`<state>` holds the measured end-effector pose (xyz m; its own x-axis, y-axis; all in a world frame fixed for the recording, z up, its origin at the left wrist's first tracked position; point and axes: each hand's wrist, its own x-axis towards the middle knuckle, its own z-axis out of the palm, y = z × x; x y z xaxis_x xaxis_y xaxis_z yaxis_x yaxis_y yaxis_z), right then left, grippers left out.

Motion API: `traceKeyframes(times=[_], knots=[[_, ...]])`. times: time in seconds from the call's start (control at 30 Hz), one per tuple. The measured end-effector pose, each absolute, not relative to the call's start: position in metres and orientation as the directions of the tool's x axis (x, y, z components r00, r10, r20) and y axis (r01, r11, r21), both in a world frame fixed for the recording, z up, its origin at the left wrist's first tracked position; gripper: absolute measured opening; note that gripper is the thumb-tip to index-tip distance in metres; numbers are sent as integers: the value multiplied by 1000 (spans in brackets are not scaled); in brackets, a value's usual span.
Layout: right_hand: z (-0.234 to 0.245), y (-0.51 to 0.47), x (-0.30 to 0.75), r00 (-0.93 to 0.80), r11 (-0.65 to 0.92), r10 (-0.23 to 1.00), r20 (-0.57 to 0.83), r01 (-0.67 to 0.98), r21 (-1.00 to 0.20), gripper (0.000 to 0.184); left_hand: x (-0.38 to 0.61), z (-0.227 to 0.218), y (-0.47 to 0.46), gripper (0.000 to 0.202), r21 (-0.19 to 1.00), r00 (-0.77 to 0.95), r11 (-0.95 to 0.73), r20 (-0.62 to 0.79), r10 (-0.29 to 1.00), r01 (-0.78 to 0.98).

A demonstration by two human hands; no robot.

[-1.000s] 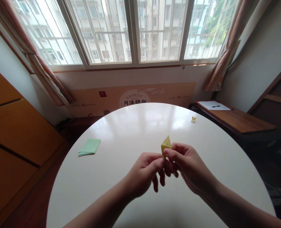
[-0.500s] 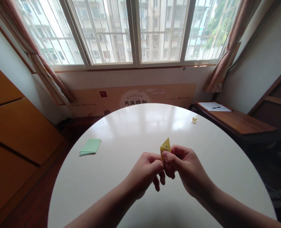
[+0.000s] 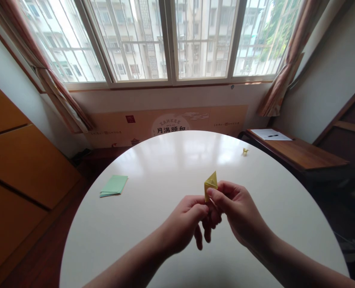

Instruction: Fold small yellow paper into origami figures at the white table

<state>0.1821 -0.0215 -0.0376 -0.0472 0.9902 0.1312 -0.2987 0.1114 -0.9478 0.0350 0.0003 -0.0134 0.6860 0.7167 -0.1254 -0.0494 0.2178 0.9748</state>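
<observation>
Above the middle of the round white table point(image 3: 153, 168), a small folded yellow paper point(image 3: 211, 181) is held up, one pointed corner at the top. My right hand point(image 3: 235, 202) pinches its right side, with the thumb across the front. At the paper's lower end, my left hand point(image 3: 187, 218) has its thumb and index finger closed on the bottom tip, which is partly hidden by the fingers. The other fingers of that hand hang loosely below.
Green paper sheets point(image 3: 115, 185) lie stacked at the table's left. Towards the far right edge stands a tiny yellow folded paper figure point(image 3: 245, 151). Beyond it, a wooden side surface point(image 3: 312, 154) carries a white sheet point(image 3: 263, 135) and a dark pen point(image 3: 273, 135).
The yellow paper has shifted slightly to the right and tilted a little. My left thumb and fingers have moved slightly down, while my right hand keeps its pinch.
</observation>
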Motion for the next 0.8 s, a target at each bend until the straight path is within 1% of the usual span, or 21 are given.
traceKeyframes(times=[0.1, 0.2, 0.27, 0.37, 0.5, 0.7, 0.8], knots=[[-38, -23, 181, -43, 139, 987, 157, -277, -951, 27, 36, -18, 1, 21, 963, 695, 258, -136, 706, -74], [-37, -22, 181, -32, 146, 987, 161, -276, -950, 26, 36, -20, 1, 24, 966, 694, 246, -126, 709, -77], [-37, -22, 181, -47, 136, 987, 156, -289, -948, 26, 36, -21, 0, 27, 976, 685, 206, -105, 720, -67], [-38, -21, 181, -55, 131, 986, 155, -310, -942, 26, 36, -20, -2, 32, 993, 640, 101, -42, 767, -57], [-37, -21, 181, -57, 137, 985, 162, -307, -942, 25, 35, -20, -4, 33, 999, 580, -24, 45, 814, -45], [-36, -20, 180, -70, 125, 986, 152, -303, -945, 25, 33, -20, -3, 37, 1000, 576, -27, 31, 817, -15], [-36, -19, 180, -47, 128, 988, 146, -275, -953, 29, 27, -18, 2, 40, 990, 578, -116, 52, 814, 75]])
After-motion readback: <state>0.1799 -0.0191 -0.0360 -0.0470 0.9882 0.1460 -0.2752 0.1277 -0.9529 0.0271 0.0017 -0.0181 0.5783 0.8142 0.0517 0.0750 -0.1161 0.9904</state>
